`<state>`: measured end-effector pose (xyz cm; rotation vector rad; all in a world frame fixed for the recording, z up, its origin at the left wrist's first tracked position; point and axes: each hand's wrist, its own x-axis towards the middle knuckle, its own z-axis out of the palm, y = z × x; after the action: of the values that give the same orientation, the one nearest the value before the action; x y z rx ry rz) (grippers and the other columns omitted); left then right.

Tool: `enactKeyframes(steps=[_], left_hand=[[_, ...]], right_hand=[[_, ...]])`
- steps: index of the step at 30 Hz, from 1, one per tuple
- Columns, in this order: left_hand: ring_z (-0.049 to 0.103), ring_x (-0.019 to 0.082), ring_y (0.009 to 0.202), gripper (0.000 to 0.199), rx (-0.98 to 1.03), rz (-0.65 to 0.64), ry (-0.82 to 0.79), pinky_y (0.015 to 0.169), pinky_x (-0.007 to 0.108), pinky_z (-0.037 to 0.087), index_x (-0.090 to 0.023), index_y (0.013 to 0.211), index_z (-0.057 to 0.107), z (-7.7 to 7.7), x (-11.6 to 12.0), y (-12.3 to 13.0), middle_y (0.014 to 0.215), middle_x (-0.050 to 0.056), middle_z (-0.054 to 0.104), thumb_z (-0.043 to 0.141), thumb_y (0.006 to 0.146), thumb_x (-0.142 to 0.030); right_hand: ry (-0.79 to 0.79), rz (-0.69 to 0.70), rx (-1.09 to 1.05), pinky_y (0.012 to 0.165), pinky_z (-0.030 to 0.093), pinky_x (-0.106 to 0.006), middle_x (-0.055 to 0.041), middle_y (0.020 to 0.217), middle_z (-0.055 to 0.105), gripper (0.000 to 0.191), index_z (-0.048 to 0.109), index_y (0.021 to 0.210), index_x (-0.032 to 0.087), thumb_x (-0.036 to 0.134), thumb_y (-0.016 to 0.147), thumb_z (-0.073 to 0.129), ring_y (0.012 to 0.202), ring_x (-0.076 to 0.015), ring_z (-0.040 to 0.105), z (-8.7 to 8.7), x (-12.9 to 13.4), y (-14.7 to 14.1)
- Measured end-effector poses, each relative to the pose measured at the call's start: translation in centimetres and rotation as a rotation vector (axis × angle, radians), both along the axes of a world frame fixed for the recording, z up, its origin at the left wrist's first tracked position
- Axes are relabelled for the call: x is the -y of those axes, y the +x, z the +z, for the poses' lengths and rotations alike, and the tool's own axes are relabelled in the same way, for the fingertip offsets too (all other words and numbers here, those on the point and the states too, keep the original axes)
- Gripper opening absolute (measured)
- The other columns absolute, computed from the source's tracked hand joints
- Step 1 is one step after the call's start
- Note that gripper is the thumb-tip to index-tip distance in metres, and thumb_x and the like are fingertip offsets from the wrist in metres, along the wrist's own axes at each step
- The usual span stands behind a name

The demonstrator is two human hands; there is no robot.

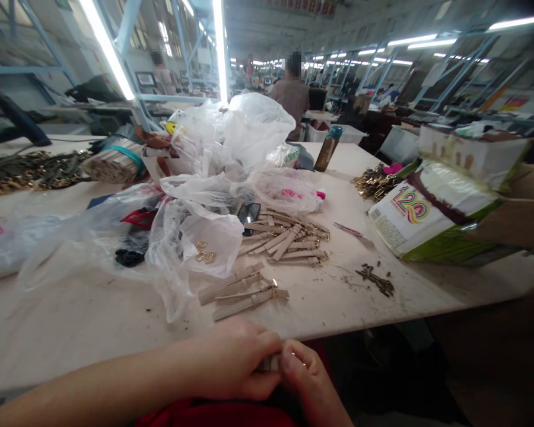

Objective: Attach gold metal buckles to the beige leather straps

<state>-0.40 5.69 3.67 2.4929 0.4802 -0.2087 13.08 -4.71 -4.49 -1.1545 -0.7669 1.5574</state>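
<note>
At the table's near edge, my left hand [235,359] and my right hand [309,376] meet with fingers closed around a beige strap [270,363], mostly hidden between them; a bit of metal glints by the right fingers. Just beyond lie a few beige straps [244,290] with gold buckles. Farther back is a larger pile of similar straps [285,237], beside a dark phone [249,213]. Several gold rings [204,253] rest on a white plastic bag [220,237].
Clear plastic bags [249,130] heap up at mid-table. To the right are scissors [351,230], small dark pieces [376,279], a box [436,207] and a bottle [328,148]. Bundled straps [115,160] lie at left. A person [292,89] is in the background.
</note>
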Motion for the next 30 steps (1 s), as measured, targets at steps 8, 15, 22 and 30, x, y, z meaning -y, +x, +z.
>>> enactKeyframes(steps=[8, 15, 22, 30], left_hand=[[0.061, 0.018, 0.069, 0.02, -0.037, 0.196, -0.056, 0.055, 0.023, 0.04, -0.024, 0.091, 0.063, -0.6, -0.7, -0.1, 0.077, 0.0, 0.066, 0.055, 0.074, -0.032], [0.061, 0.017, 0.078, 0.025, 0.007, 0.268, -0.06, 0.066, 0.023, 0.043, -0.025, 0.1, 0.059, 0.0, -1.4, 0.4, 0.089, -0.001, 0.066, 0.054, 0.076, -0.027], [0.061, 0.02, 0.085, 0.017, -0.009, 0.253, -0.011, 0.07, 0.026, 0.043, -0.024, 0.096, 0.062, -0.6, -2.0, 1.0, 0.092, 0.001, 0.067, 0.055, 0.083, -0.033], [0.06, 0.021, 0.086, 0.017, -0.015, 0.227, 0.101, 0.071, 0.027, 0.043, -0.023, 0.097, 0.059, -0.8, -1.9, 0.4, 0.093, 0.003, 0.065, 0.052, 0.083, -0.03]], right_hand=[[-0.007, -0.024, -0.014, 0.047, 0.017, -0.023, 0.007, 0.049, 0.029, 0.051, 0.038, 0.057, 0.02, 0.065, 0.07, 0.057, 0.047, -0.0073, 0.021, -0.7, -0.2, 1.7], [0.0, -0.199, -0.012, 0.05, 0.029, -0.026, 0.0028, 0.048, 0.038, 0.049, 0.045, 0.054, 0.02, 0.062, 0.079, 0.046, 0.048, -0.0114, 0.033, 0.0, -1.2, 1.3], [0.119, -0.161, 0.355, 0.053, 0.029, -0.024, 0.0042, 0.065, 0.043, 0.065, 0.055, 0.106, 0.017, 0.07, 0.068, 0.054, 0.054, -0.0104, 0.037, -0.4, -1.5, 2.8], [0.224, -0.078, 0.718, 0.063, 0.036, -0.027, -0.001, 0.073, 0.058, 0.029, 0.059, 0.093, 0.019, 0.044, 0.086, 0.047, 0.067, -0.0154, 0.051, 1.0, -2.5, 3.4]])
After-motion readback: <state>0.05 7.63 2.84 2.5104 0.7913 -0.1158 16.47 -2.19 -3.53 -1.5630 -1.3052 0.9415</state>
